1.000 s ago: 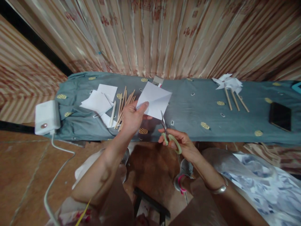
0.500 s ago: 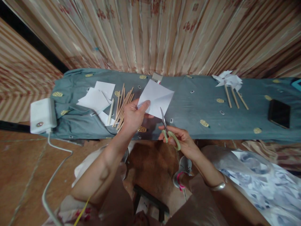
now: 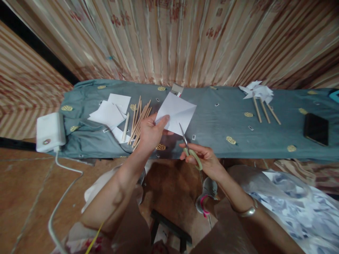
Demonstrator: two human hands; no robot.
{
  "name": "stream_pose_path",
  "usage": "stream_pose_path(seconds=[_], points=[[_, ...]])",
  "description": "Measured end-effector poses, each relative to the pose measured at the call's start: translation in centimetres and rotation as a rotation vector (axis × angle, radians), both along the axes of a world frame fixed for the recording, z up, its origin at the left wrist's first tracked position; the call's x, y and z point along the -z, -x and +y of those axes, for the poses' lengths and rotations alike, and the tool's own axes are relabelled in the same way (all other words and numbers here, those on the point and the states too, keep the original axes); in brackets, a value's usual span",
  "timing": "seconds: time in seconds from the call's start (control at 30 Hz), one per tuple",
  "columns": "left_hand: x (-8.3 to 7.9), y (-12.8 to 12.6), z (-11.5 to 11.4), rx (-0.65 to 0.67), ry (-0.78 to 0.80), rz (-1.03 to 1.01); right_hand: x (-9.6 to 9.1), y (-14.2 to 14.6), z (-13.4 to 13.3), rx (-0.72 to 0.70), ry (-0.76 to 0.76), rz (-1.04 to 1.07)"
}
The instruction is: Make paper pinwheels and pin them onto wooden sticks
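I have the left hand (image 3: 151, 132) clamped on a white paper square (image 3: 176, 109), thumb on top and fingers beneath; the square is held over the middle stretch of the surface (image 3: 212, 123), between its near and far edges. My right hand (image 3: 205, 157) is closed round the green handles of the scissors (image 3: 185, 140), near the near edge; the blades overlap the square's near corner, though I cannot tell whether they are parted; the two hands are apart from each other.

Just beside my left hand, towards the surface's left end, a bundle of wooden sticks (image 3: 140, 121) lies partly behind that hand; next to it come a white tube (image 3: 125, 128) and a loose pile of paper sheets (image 3: 107, 114). The held square partly covers a small grey packet (image 3: 177, 89) at the far edge; a white power bank (image 3: 50, 132) sits at the near left corner, its cable (image 3: 69, 169) hanging off towards the floor.

Well off to the right, three paper pinwheels (image 3: 258, 91) on sticks lie near the far edge; a dark phone (image 3: 316, 129) rests near the right end; a curtain (image 3: 169, 42) hangs close along the far edge, and a translucent bag (image 3: 291, 204) of white and bluish pieces sits below the near edge, on the right.
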State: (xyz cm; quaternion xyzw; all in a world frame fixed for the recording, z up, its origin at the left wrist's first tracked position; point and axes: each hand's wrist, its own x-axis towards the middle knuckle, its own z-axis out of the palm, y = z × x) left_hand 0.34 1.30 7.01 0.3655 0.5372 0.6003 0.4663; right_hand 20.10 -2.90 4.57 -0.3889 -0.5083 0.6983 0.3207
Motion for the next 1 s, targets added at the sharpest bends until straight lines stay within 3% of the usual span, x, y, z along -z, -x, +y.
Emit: stream_pose_path(seconds=[1.0], points=[[-0.24,-0.67,-0.34,0.047,0.053,-0.051,0.34,0.37,0.03,0.077,0.017,0.022]])
